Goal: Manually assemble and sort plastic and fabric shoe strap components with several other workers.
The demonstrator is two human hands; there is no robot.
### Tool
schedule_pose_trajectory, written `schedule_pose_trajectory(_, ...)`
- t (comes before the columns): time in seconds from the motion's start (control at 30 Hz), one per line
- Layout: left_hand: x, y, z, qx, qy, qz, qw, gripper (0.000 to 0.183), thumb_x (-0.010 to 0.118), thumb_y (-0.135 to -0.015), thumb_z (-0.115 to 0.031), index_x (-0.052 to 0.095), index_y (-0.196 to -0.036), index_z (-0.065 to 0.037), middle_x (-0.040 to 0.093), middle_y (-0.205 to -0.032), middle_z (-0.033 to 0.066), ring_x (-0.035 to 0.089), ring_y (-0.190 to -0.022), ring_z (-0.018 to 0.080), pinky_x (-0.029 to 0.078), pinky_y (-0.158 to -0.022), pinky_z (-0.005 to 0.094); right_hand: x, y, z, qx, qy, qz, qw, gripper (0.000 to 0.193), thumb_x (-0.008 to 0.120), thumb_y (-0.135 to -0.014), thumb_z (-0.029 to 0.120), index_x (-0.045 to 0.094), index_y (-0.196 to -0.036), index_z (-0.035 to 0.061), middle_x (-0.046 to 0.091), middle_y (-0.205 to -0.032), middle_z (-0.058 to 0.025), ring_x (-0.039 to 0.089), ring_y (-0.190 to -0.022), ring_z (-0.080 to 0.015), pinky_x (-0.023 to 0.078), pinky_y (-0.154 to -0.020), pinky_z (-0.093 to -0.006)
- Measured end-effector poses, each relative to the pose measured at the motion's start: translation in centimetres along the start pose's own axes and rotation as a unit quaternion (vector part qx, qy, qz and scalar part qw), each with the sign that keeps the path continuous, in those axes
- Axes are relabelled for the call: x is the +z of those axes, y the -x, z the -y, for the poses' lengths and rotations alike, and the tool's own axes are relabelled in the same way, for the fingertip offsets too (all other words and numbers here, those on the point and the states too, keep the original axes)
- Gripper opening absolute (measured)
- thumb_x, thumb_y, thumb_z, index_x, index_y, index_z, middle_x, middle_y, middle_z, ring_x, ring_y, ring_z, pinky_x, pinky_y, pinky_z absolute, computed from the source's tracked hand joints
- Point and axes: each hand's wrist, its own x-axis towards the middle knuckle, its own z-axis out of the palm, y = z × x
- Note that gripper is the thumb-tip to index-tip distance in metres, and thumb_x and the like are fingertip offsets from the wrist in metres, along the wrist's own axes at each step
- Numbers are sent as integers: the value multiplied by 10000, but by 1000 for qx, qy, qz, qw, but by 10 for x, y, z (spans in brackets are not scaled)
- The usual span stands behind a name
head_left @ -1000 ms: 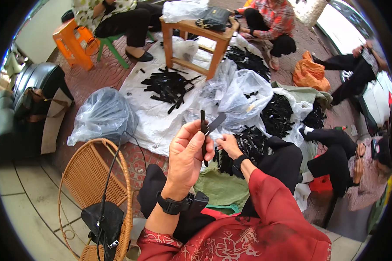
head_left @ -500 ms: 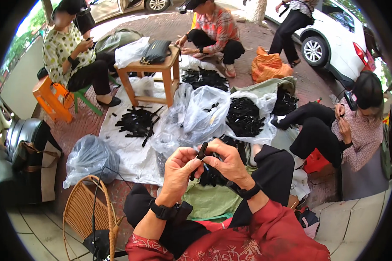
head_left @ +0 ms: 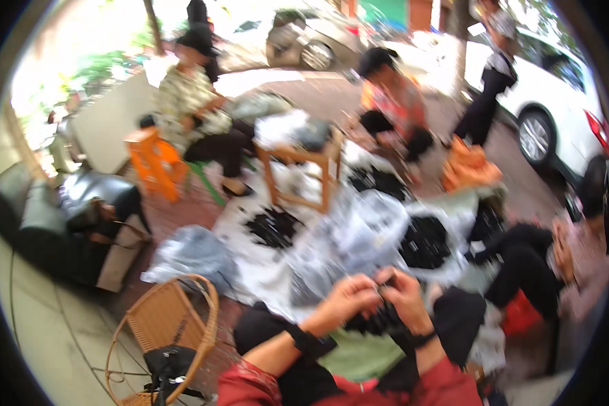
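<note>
My left hand (head_left: 347, 302) and my right hand (head_left: 402, 298) meet over my lap, thumbs and fingers pinched together. Between them is a small dark piece (head_left: 388, 279), apparently the short black strip seen a moment earlier; blur hides its exact kind, and my fingers cover much of it. Just below lies a heap of similar black pieces (head_left: 369, 323), partly behind my hands. A green cloth (head_left: 358, 355) spreads between my knees. Dark bands circle both my wrists.
Beyond my hands are clear plastic bags (head_left: 372, 220), black heaps (head_left: 424, 241) and a white sheet (head_left: 240, 254). A wooden stool (head_left: 296, 196) stands farther back, a wicker chair (head_left: 166, 318) to my left. Co-workers sit or squat around; a white car (head_left: 555, 101) is parked at right.
The whole view has swung left and up and blurred, so surroundings sit lower and farther right. My hands stay together on the dark piece, which is now more hidden.
</note>
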Motion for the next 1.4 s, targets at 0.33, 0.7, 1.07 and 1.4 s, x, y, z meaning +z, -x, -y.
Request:
schedule_pose_trajectory(0.33, -4, 8, 25, -22, 22, 28, 999, 143, 487, -852, -181, 505, -898, -48, 542, -787, -5, 478, -665, 43, 395, -605, 183, -11, 13, -5, -17, 16, 16, 1000, 141, 620, -689, 0, 561, -816, -5, 559, -801, -22, 517, -738, -93, 407, -685, -212)
schedule_pose_trajectory(0.7, -1, -9, 34, 13, -34, -53, 998, 254, 529, -821, -140, 490, -1047, -32, 527, -950, 4, 462, -851, 58, 363, -762, 194, -23, 19, 1, -49, 155, -34, 986, 186, 660, -676, 45, 567, -831, -1, 567, -741, -16, 524, -680, -68, 426, -601, -197)
schedule_pose_trajectory(1.07, -3, -8, 39, -68, -272, -126, 952, 233, 558, -792, -261, 533, -761, -32, 458, -620, -45, 392, -560, 34, 316, -485, 183, -13, 17, -5, -237, 449, -1, 862, 204, 659, -593, 87, 570, -767, 31, 563, -770, -86, 539, -728, -245, 438, -630, -317)
schedule_pose_trajectory(1.4, -7, -6, 35, -55, -330, -52, 941, 228, 534, -801, -245, 570, -851, -26, 508, -640, -22, 427, -546, 44, 346, -466, 199, -16, 21, -9, -271, 486, 56, 829, 218, 651, -593, 74, 559, -789, 56, 553, -779, -64, 532, -737, -238, 441, -630, -321)
